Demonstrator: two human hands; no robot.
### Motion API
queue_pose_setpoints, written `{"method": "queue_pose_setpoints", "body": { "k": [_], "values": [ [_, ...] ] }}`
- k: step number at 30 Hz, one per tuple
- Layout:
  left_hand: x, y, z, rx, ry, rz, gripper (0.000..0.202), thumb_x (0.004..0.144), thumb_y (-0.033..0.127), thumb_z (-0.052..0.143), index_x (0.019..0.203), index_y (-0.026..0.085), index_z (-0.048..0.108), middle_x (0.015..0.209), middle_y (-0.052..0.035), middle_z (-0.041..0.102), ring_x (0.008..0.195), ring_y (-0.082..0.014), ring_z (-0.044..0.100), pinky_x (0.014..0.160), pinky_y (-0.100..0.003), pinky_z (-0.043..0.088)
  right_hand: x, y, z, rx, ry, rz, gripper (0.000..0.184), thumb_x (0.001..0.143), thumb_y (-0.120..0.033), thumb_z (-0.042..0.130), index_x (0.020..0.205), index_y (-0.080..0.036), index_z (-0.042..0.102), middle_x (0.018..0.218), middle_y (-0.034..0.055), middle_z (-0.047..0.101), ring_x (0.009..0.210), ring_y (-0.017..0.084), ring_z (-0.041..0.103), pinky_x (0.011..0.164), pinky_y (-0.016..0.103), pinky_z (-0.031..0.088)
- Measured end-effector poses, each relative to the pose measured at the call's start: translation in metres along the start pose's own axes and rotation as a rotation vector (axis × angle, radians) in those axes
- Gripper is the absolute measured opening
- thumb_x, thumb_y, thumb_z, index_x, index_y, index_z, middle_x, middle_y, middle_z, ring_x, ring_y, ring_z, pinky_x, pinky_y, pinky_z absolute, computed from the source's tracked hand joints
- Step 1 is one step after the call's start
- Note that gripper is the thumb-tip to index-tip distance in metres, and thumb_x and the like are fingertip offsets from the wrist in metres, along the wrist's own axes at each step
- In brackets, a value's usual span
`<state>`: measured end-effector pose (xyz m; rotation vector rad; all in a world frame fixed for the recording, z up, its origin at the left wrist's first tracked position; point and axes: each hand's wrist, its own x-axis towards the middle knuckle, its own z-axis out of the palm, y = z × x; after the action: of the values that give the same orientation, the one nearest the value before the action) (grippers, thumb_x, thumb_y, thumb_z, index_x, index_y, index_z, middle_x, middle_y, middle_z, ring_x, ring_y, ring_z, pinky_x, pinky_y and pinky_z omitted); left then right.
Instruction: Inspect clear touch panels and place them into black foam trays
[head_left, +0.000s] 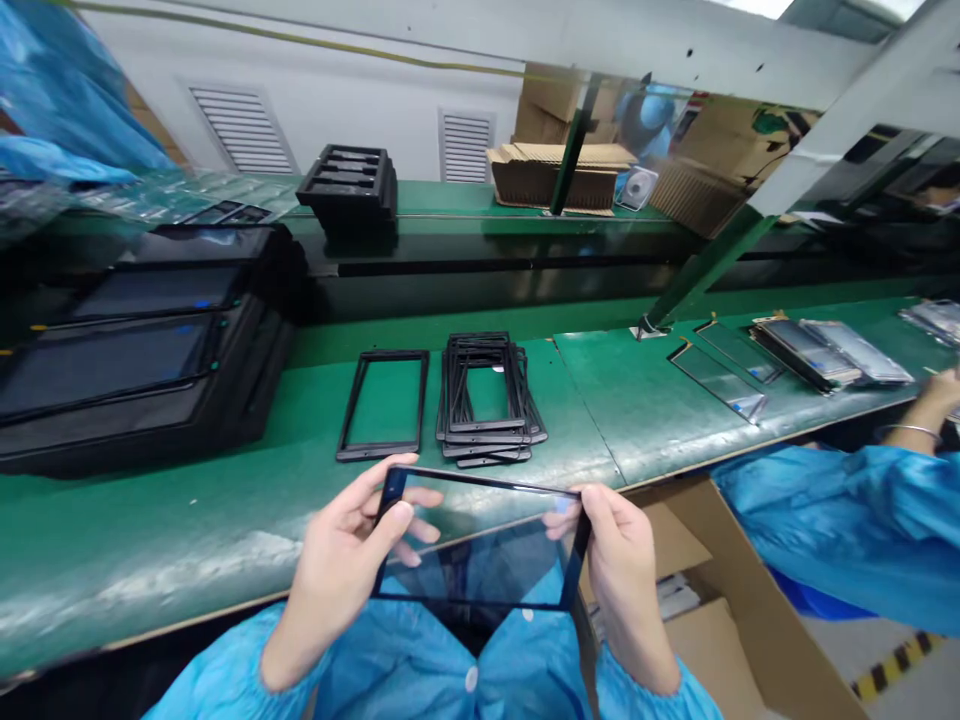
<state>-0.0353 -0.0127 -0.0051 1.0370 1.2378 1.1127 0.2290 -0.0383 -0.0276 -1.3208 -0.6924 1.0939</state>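
Between both hands I hold a clear glass touch panel with a black border, tilted above the bench's front edge. My left hand grips its left end, thumb on the near face and fingers showing through the glass behind. The right end is pinched by my right hand, its thumb at the upper corner. Just beyond the panel lies a single black frame on the green bench. Beside it is an uneven stack of black frames.
Stacked black trays holding panels stand at left. More black trays sit on the rear shelf. Glass panels and stacked screens lie right. A co-worker's blue sleeve is near an open cardboard box. A green post rises behind.
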Motion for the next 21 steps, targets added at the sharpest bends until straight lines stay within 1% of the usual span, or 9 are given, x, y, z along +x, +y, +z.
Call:
{"method": "queue_pose_setpoints", "body": {
  "k": [5, 8, 10, 12, 14, 15, 17, 19, 21],
  "values": [
    [-0.001, -0.005, -0.001, -0.01, 0.011, -0.014, 0.057, 0.091, 0.045, 0.079, 0.137, 0.019, 0.06, 0.096, -0.0093, 0.083, 0.066, -0.0226, 0.079, 0.048, -0.026, 0.063, -0.004, 0.008, -0.001, -0.026, 0.0, -0.034, 0.04, 0.095, -0.057, 0.071, 0.078, -0.021, 0.076, 0.061, 0.0049, 0.078, 0.048, 0.019, 0.074, 0.052, 0.024, 0.057],
    [0.0, -0.01, -0.003, -0.001, 0.009, -0.018, 0.057, 0.093, 0.046, 0.076, 0.139, 0.018, 0.057, 0.096, -0.0103, 0.082, 0.064, -0.0234, 0.078, 0.046, -0.028, 0.062, -0.005, 0.009, -0.002, 0.014, -0.039, -0.044, 0.038, 0.097, -0.056, 0.068, 0.101, -0.02, 0.08, 0.066, 0.0053, 0.081, 0.056, 0.023, 0.078, 0.056, 0.027, 0.06],
    [0.002, -0.011, -0.005, 0.058, -0.002, 0.034, 0.053, 0.097, 0.045, 0.071, 0.141, 0.019, 0.055, 0.109, -0.0139, 0.081, 0.072, -0.0258, 0.08, 0.051, -0.032, 0.065, -0.007, 0.007, -0.003, -0.013, -0.049, -0.083, 0.035, 0.093, -0.05, 0.075, 0.112, -0.021, 0.078, 0.072, 0.005, 0.083, 0.061, 0.023, 0.081, 0.064, 0.029, 0.063],
    [0.006, -0.008, -0.005, 0.229, 0.023, 0.198, 0.053, 0.1, 0.039, 0.066, 0.147, 0.022, 0.052, 0.135, -0.0176, 0.072, 0.102, -0.0307, 0.08, 0.075, -0.041, 0.069, -0.01, 0.003, -0.003, -0.064, -0.046, -0.112, 0.031, 0.091, -0.044, 0.079, 0.111, -0.021, 0.078, 0.076, 0.0057, 0.084, 0.06, 0.022, 0.081, 0.066, 0.029, 0.064],
    [0.011, -0.002, -0.005, 0.513, 0.017, 0.45, 0.055, 0.099, 0.031, 0.067, 0.151, 0.026, 0.052, 0.153, -0.0149, 0.061, 0.134, -0.0336, 0.065, 0.11, -0.052, 0.055, -0.014, 0.0, -0.001, -0.121, -0.045, -0.129, 0.028, 0.093, -0.044, 0.077, 0.108, -0.02, 0.079, 0.075, 0.0065, 0.084, 0.061, 0.022, 0.081, 0.066, 0.029, 0.065],
    [0.015, 0.002, -0.005, 0.66, -0.025, 0.568, 0.054, 0.098, 0.029, 0.069, 0.15, 0.027, 0.056, 0.153, -0.0121, 0.062, 0.141, -0.0333, 0.058, 0.121, -0.057, 0.043, -0.016, -0.001, 0.001, -0.155, -0.05, -0.137, 0.027, 0.094, -0.044, 0.076, 0.107, -0.02, 0.079, 0.074, 0.0066, 0.084, 0.063, 0.023, 0.082, 0.067, 0.03, 0.065],
    [0.022, 0.011, -0.004, 0.86, -0.192, 0.719, 0.039, 0.097, 0.027, 0.069, 0.136, 0.029, 0.07, 0.137, -0.0064, 0.074, 0.137, -0.0304, 0.061, 0.13, -0.06, 0.025, -0.021, -0.002, 0.004, -0.225, -0.058, -0.151, 0.028, 0.095, -0.044, 0.074, 0.108, -0.02, 0.079, 0.071, 0.0061, 0.083, 0.068, 0.024, 0.083, 0.071, 0.031, 0.066],
    [0.028, 0.017, -0.003, 0.89, -0.34, 0.759, 0.022, 0.101, 0.027, 0.066, 0.118, 0.029, 0.079, 0.114, -0.0023, 0.083, 0.118, -0.0255, 0.072, 0.129, -0.057, 0.027, -0.024, -0.003, 0.007, -0.273, -0.058, -0.159, 0.029, 0.096, -0.045, 0.073, 0.108, -0.02, 0.08, 0.068, 0.0056, 0.082, 0.073, 0.026, 0.084, 0.074, 0.032, 0.067],
    [0.031, 0.02, -0.002, 0.846, -0.385, 0.719, 0.021, 0.103, 0.028, 0.062, 0.107, 0.028, 0.083, 0.101, -0.0017, 0.084, 0.101, -0.0224, 0.077, 0.125, -0.054, 0.036, -0.026, -0.003, 0.008, -0.284, -0.054, -0.15, 0.03, 0.095, -0.047, 0.073, 0.107, -0.02, 0.08, 0.067, 0.006, 0.082, 0.073, 0.027, 0.084, 0.072, 0.034, 0.067]
  ]
}}
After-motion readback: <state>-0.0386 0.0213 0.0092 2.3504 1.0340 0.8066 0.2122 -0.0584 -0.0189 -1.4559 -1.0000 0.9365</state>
